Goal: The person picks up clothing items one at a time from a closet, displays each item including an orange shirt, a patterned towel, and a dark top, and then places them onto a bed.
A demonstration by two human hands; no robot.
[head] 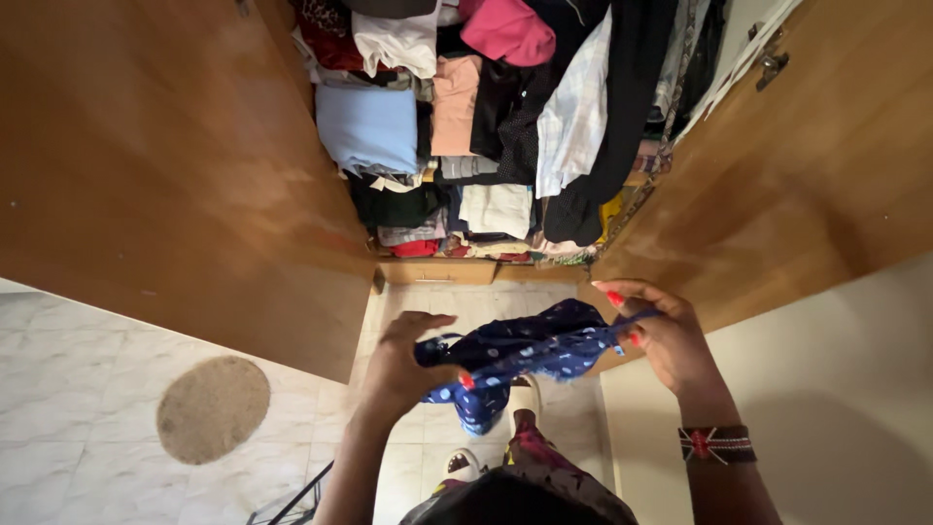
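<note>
The round brown mat [213,408] lies on the pale tiled floor [68,389], well to the left of the left hand. The left wardrobe door [165,165] stands open above and to the left of that hand.

The left hand [403,365] is closed on the left end of the dark blue dotted cloth [530,350], with the thumb raised over the top edge. The cloth hangs between both hands, in front of the open wardrobe and above the floor; its lower fold droops just right of the left hand.

Directly beyond the hands, the wardrobe [437,270] holds stacked and hanging garments. Contents from left to right: a folded light blue piece [367,126], a white piece [397,41] above it, a peach folded piece [455,102], a pink piece [507,31] at the top, a pale checked shirt [575,112], and a long black garment [622,117]. Lower layers hold dark green, white, grey and red folded items; these cannot be told apart in detail.

The right hand [661,340] pinches the right end of the cloth between thumb and fingertips; the nails are red. A banded bracelet [717,444] in black, red and white sits on the right wrist. The right wardrobe door [777,185] stands open above and to the right of this hand, with a metal fitting [771,60] near its upper edge.
</note>
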